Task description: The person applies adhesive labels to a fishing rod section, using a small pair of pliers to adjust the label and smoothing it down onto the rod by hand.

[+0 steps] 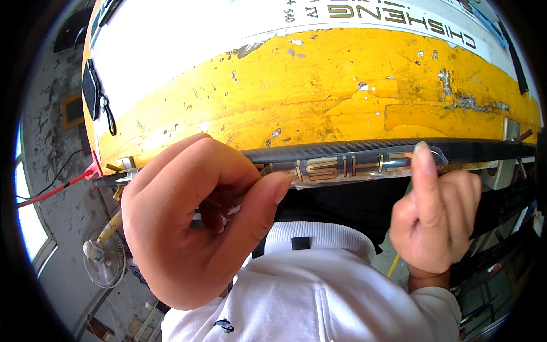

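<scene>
A long dark carbon-weave tube (319,150) lies across the front edge of the yellow bench. Along its near side runs a clear decal strip (342,169) with gold lettering, glossy and slightly wavy. My left hand (194,222) is large in view, its fingers curled and the thumb and forefinger pinched at the strip's left end. The fingertips partly hide that end and the tube behind. At the strip's right end my right hand (436,222) has its thumb raised against the film, with the other fingers folded in. Whether the film touches the tube all along, I cannot tell.
The scuffed yellow bench (319,85) carries a white sheet (188,45) and another lettered strip at the back. A black phone-like device (90,88) with a strap lies at left. Metal brackets (511,129) stand at the tube's ends. A red cable (57,190) and fan (105,259) are left.
</scene>
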`<state>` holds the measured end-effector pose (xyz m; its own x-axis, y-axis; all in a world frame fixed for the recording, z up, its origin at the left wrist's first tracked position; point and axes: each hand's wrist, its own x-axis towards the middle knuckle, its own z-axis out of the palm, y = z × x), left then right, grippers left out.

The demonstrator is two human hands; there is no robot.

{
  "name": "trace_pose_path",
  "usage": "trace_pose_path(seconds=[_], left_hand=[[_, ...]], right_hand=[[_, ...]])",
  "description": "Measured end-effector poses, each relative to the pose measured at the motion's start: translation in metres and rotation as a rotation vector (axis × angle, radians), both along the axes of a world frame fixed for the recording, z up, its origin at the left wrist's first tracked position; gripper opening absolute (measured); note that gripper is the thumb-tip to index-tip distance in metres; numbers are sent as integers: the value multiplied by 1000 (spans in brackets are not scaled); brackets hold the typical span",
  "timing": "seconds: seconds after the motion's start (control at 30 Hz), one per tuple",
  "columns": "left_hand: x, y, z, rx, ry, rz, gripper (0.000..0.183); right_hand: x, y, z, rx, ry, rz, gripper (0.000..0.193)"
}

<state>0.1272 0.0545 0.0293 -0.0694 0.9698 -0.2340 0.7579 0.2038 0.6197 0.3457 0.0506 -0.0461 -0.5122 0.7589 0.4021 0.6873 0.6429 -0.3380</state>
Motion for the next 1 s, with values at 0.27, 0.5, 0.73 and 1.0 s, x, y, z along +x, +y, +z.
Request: trace_pose_path(seconds=[0.27, 0.5, 0.73, 1.0], left_hand=[[-3, 1, 1, 5, -29, -37, 20], [-3, 1, 0, -13, -25, -41, 19], [-3, 0, 3, -31, -26, -24, 19], [-8, -1, 0, 9, -35, -99, 19]], right_hand=[[-2, -9, -10, -25, -42, 34, 54], [0, -12, -2, -110, -8, -6, 52], [-10, -10, -5, -110, 2, 20, 51], [2, -13, -21, -68, 103, -184, 58]])
